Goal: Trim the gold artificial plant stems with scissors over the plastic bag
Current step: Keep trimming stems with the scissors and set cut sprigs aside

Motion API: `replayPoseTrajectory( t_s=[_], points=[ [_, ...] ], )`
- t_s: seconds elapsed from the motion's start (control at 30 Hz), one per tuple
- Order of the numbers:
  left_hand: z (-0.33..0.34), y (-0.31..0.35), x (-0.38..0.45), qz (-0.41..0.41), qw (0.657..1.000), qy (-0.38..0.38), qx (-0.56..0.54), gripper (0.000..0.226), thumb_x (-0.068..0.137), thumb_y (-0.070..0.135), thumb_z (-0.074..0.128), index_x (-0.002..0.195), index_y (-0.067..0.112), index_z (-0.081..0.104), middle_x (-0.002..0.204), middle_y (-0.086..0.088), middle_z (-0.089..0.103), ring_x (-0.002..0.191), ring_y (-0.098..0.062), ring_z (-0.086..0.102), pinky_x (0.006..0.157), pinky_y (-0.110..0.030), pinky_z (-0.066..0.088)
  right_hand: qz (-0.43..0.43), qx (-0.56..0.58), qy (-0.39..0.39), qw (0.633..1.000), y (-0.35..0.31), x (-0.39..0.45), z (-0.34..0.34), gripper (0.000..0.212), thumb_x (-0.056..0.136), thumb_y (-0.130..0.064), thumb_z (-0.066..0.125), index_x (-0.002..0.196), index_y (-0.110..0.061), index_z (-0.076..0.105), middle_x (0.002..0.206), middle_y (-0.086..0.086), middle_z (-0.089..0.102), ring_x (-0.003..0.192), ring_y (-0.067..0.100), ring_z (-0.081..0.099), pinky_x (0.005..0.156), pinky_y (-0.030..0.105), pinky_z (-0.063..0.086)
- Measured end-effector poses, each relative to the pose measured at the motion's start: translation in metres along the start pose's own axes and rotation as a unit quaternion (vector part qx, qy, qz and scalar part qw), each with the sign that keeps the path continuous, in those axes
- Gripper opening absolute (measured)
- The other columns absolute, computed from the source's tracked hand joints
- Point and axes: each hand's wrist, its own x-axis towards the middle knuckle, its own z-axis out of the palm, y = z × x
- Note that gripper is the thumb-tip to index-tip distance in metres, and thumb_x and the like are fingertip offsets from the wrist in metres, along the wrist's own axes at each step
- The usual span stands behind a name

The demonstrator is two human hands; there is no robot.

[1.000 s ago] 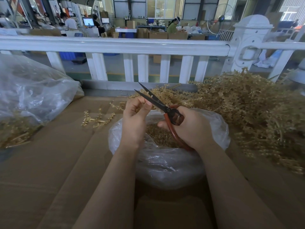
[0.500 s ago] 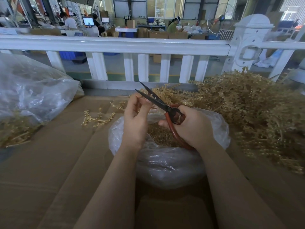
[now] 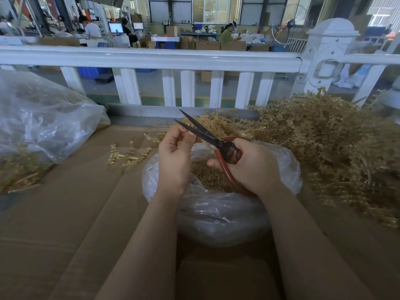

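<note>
left hand (image 3: 174, 158) fingertips pinched together at the blades' base, contents not discernible; right hand (image 3: 252, 167) grips red-handled scissors (image 3: 213, 140), blades parted toward 11 o'clock, above plastic bag (image 3: 218, 213). gold stems (image 3: 329, 148) piled at 2 o'clock; bare cardboard (image 3: 65, 213) at 8.

Place: factory packing hall | I see beyond my white railing (image 3: 151, 58): stacked brown cardboard boxes (image 3: 207, 45), workers at lit computer monitors (image 3: 115, 27), steel-framed high windows (image 3: 213, 7) | my bench: flattened brown cardboard sheets (image 3: 75, 213)
</note>
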Motion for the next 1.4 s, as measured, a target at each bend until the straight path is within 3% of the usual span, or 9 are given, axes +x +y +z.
replayPoseTrajectory(
  t_s=[0.13,0.27,0.37,0.53,0.73,0.93,1.23,1.4],
  points=[
    [0.0008,0.0002,-0.0001,0.001,1.0,-0.006,-0.002,0.012,0.098,0.003,0.054,0.095,0.003,0.066,0.096,-0.03,0.062,0.093,-0.034,0.062,0.093,-0.044,0.054,-0.007,0.001,0.006,1.0,0.0005,-0.0005,-0.0004,0.053,0.066,-0.093,0.048,0.091,-0.047,0.054,0.071,-0.028,0.059,0.07,-0.013,0.054,0.056,0.013,0.034],
    [0.0017,0.0001,0.0003,0.005,1.0,-0.02,-0.01,0.012,0.098,0.001,0.055,0.094,0.002,0.067,0.097,-0.033,0.062,0.093,-0.029,0.064,0.09,-0.033,0.054,-0.006,0.009,0.006,1.0,0.0019,-0.0006,-0.0008,0.052,0.066,-0.092,0.051,0.09,-0.045,0.055,0.072,-0.027,0.059,0.072,-0.012,0.055,0.056,0.013,0.035],
    [0.002,0.0018,0.0003,0.0,1.0,-0.022,-0.018,0.018,0.097,0.001,0.056,0.091,0.012,0.069,0.091,-0.017,0.065,0.09,-0.022,0.064,0.087,-0.029,0.054,-0.007,0.017,0.0,1.0,0.0026,-0.0007,-0.0019,0.052,0.067,-0.091,0.053,0.092,-0.045,0.057,0.075,-0.027,0.061,0.075,-0.013,0.056,0.058,0.011,0.037],
    [0.0014,0.0022,0.0002,0.002,0.999,-0.032,-0.019,0.012,0.097,0.001,0.056,0.089,0.003,0.065,0.087,-0.016,0.06,0.083,-0.015,0.059,0.08,-0.022,0.049,-0.012,0.018,0.013,1.0,-0.0007,-0.0008,-0.0036,0.051,0.067,-0.09,0.053,0.091,-0.045,0.06,0.068,-0.026,0.059,0.069,-0.012,0.055,0.056,0.011,0.036],
    [0.0028,0.0051,-0.0006,-0.001,0.999,-0.038,-0.031,0.019,0.098,0.002,0.053,0.086,0.01,0.065,0.079,0.001,0.063,0.075,-0.005,0.059,0.073,-0.015,0.047,-0.003,0.016,0.009,1.0,-0.0006,-0.0002,-0.004,0.056,0.064,-0.091,0.052,0.091,-0.044,0.064,0.068,-0.024,0.062,0.069,-0.01,0.057,0.056,0.014,0.039],
    [0.0025,0.0033,0.0,0.009,0.999,-0.016,-0.029,0.014,0.102,0.001,0.047,0.099,-0.001,0.06,0.08,-0.006,0.058,0.073,-0.012,0.056,0.074,-0.021,0.049,-0.008,0.012,0.009,1.0,0.001,-0.0008,-0.0027,0.06,0.065,-0.091,0.054,0.096,-0.042,0.067,0.071,-0.025,0.063,0.07,-0.012,0.055,0.057,0.01,0.038],
    [0.0001,0.0033,-0.0004,0.028,0.999,-0.003,0.033,0.016,0.101,0.002,0.05,0.093,0.0,0.063,0.074,-0.005,0.057,0.073,-0.015,0.056,0.073,-0.023,0.048,-0.013,-0.006,0.006,1.0,0.0011,-0.0013,-0.0038,0.053,0.065,-0.093,0.051,0.09,-0.047,0.06,0.067,-0.027,0.059,0.069,-0.012,0.054,0.054,0.011,0.033],
    [-0.0016,0.0026,0.001,0.029,0.997,-0.018,0.067,0.018,0.1,0.0,0.05,0.087,0.001,0.063,0.074,-0.011,0.059,0.075,-0.021,0.057,0.075,-0.029,0.049,-0.015,-0.003,0.003,1.0,0.0015,-0.001,-0.0044,0.053,0.065,-0.092,0.05,0.091,-0.046,0.058,0.071,-0.026,0.061,0.07,-0.009,0.056,0.056,0.014,0.039]
  ],
)
